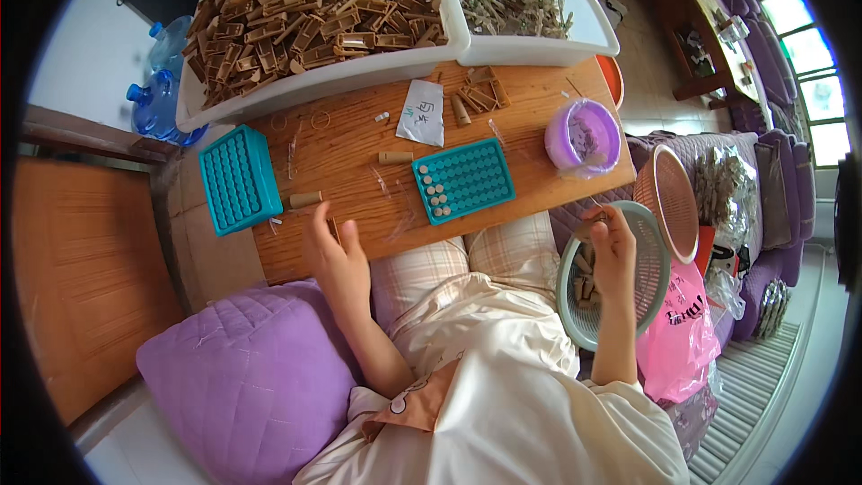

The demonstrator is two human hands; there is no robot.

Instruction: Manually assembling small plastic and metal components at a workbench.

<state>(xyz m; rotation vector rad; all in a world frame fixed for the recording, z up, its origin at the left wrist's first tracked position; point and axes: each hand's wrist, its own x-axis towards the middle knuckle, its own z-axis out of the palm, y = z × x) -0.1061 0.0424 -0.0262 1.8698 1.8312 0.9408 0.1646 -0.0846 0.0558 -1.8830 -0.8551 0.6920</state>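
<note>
My left hand [339,262] hovers at the table's near edge, fingers and thumb apart. A small brown sliver shows between them, but it does not look gripped. Just beyond lies a brown tube [303,200], beside a teal tray with rows of round holes [239,180]. My right hand [612,251] is closed above a grey-green basket [660,283] with several brown pieces [585,280] inside. Its fingers pinch something small, partly hidden. Between my hands sits a second teal tray [476,181], with several round pale plugs [436,189] at its left end. Another brown tube [395,158] touches that tray.
Across the table [359,207] stand a white bin of brown pieces [310,72] and a white bin of grey-green wrapped bits [539,52]. A purple tub [557,148], a paper slip [420,113] and plastic scraps lie nearer. A pink basket [669,207] and pink bag [678,332] sit right.
</note>
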